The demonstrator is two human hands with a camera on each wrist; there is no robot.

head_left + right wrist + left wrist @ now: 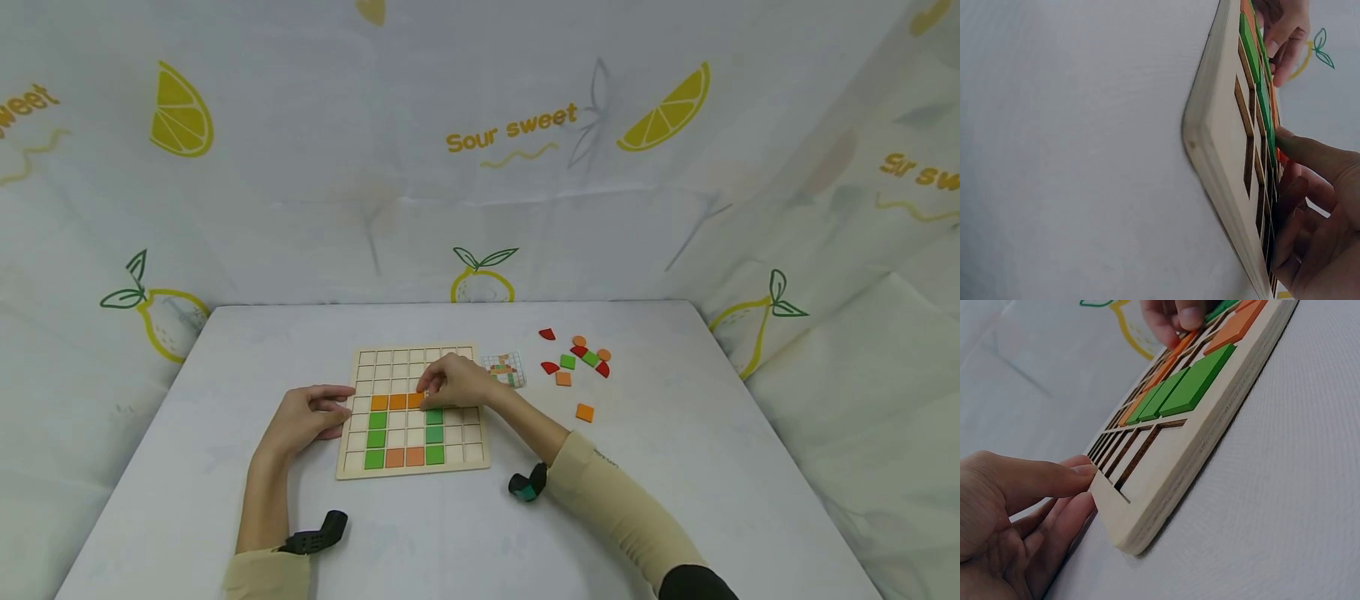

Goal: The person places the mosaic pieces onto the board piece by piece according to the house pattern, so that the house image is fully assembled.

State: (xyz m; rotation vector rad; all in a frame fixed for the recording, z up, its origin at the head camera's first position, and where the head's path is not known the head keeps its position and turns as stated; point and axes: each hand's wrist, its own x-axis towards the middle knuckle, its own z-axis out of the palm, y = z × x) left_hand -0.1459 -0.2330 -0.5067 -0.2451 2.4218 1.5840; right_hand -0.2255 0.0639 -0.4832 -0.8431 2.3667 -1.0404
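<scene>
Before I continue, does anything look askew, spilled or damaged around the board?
Nothing looks damaged or spilled. One orange square lies apart from the other loose pieces right of the board, looking stray. The right hand hides part of the board.

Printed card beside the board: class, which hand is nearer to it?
Right. The right hand is over the board, just left of the card; the left hand is farther away, at the board's left edge.

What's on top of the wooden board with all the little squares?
Green tiles and orange tiles lie on the wooden board. The right hand is over it too, covering some squares, so what's under there can't all be seen.
</scene>
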